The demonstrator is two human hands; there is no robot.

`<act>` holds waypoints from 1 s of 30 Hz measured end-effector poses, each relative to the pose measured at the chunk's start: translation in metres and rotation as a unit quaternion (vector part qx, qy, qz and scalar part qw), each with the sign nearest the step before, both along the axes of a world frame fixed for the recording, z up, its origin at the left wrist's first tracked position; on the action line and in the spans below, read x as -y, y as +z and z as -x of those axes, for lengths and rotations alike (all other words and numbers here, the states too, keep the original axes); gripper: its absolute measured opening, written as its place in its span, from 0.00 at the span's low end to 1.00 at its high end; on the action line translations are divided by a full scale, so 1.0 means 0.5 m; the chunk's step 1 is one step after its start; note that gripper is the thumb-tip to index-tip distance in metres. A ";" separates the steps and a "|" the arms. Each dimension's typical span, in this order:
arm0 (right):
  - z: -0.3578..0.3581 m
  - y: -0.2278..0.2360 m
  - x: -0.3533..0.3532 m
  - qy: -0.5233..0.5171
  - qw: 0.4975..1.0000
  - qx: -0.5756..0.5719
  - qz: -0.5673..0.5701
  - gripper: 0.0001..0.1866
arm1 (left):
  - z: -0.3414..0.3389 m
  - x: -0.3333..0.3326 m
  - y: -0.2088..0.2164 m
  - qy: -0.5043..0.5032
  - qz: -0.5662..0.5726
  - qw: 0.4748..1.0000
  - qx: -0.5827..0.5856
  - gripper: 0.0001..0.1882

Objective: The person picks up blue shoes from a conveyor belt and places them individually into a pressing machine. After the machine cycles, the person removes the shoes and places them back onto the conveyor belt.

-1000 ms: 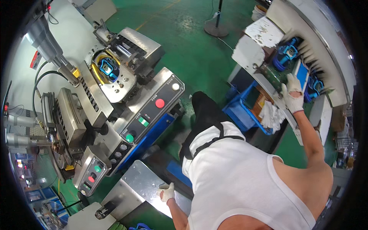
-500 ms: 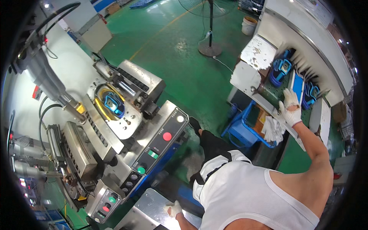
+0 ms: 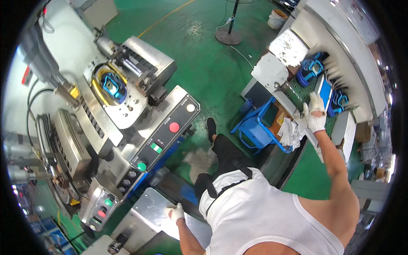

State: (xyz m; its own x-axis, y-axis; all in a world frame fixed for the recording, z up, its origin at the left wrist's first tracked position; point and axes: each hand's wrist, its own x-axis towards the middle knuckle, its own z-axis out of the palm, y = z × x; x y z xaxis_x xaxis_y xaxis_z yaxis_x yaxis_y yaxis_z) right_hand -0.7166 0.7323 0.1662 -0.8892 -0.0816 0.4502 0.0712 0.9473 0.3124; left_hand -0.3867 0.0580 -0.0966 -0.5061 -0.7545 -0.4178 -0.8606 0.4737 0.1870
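My right hand (image 3: 315,113), in a white work glove, has its fingers spread over the near edge of a green perforated conveyor (image 3: 298,94). Just beyond the fingers is a long blue-and-white block (image 3: 324,93). Blue shoe-like pieces lie on either side of it, one at the far end (image 3: 310,70) and another nearer (image 3: 338,101). My left hand (image 3: 174,212), also gloved, is low over a shiny metal top (image 3: 155,211), with thumb and fingers apart and nothing visible in them. Another blue shoe-like piece (image 3: 112,86) sits between yellow pads in the machine (image 3: 127,117) at left.
The machine's control panel (image 3: 166,131) carries red, green and white buttons. A smaller button box (image 3: 100,209) is below it. A blue stool-like frame (image 3: 255,127) with white gloves (image 3: 291,134) stands under the conveyor. A fan stand (image 3: 228,37) and white bucket (image 3: 277,19) are farther off.
The view has shifted, and the machine appears farther left and higher. My right hand has moved slightly back from the blue-and-white block. My left hand has slid forward along the metal top.
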 end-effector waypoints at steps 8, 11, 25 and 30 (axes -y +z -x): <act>-0.009 0.006 -0.005 -0.021 0.998 0.052 0.038 0.31 | -0.022 -0.023 -0.022 0.013 -0.014 0.998 0.066 0.28; 0.005 0.020 0.016 0.016 0.997 0.078 0.007 0.32 | -0.056 -0.063 -0.041 0.021 -0.075 0.997 0.024 0.34; -0.162 -0.271 0.687 0.262 0.742 0.583 0.201 0.26 | -0.075 -0.140 0.153 0.179 -0.313 0.893 -0.271 0.26; -0.199 -0.308 0.613 0.198 0.721 0.663 0.036 0.28 | -0.572 -0.090 0.084 0.447 0.141 0.854 -0.225 0.22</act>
